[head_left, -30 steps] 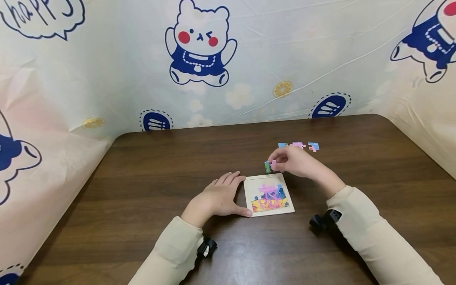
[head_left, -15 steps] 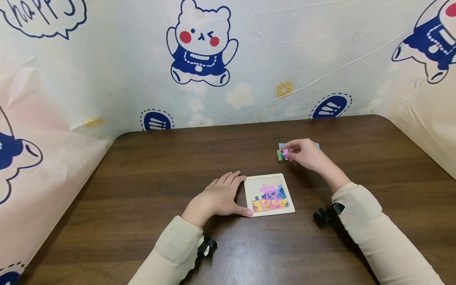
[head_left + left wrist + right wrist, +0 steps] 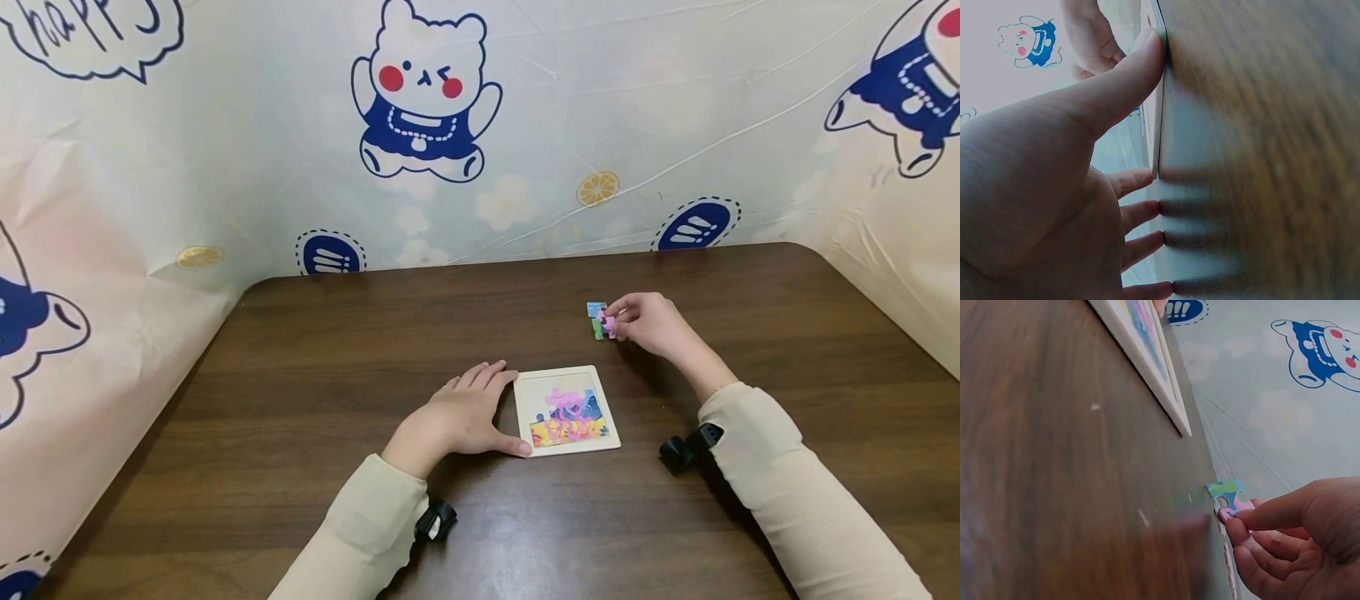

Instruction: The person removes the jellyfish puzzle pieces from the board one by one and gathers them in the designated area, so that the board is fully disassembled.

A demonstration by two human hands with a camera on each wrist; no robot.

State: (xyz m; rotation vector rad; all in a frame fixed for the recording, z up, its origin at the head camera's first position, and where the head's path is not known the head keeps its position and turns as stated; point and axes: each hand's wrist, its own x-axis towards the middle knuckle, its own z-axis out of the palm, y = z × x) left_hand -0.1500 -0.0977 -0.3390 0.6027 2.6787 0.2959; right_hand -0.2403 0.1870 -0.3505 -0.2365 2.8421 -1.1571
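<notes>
Pinching hand: the right hand (image 3: pixel 651 323) holds a green-and-pink puzzle piece (image 3: pixel 597 331) between thumb and fingertips, its green side poking out to the left.
Held piece's place: over the far part of the table (image 3: pixel 337 350), beyond the frame (image 3: pixel 577 447) and right by a blue puzzle piece (image 3: pixel 596 309); whether the two touch, I cannot tell from where I stand.
Steadying hand: the left hand (image 3: pixel 467 412) is spread wide, thumb at the frame's near left corner, forefinger at the far left one, other fingertips down on the table.
Frame: flat on the table, joined pieces (image 3: pixel 570 432) covering the near part inside.
Feel of the piece: thin, stiff and very light, I'd judge, a bit smooth, its narrow knobs the likeliest to bend or chip.
Where to hold it: by the broad body, thumb and finger on opposite faces, with the knobs left free.
</notes>
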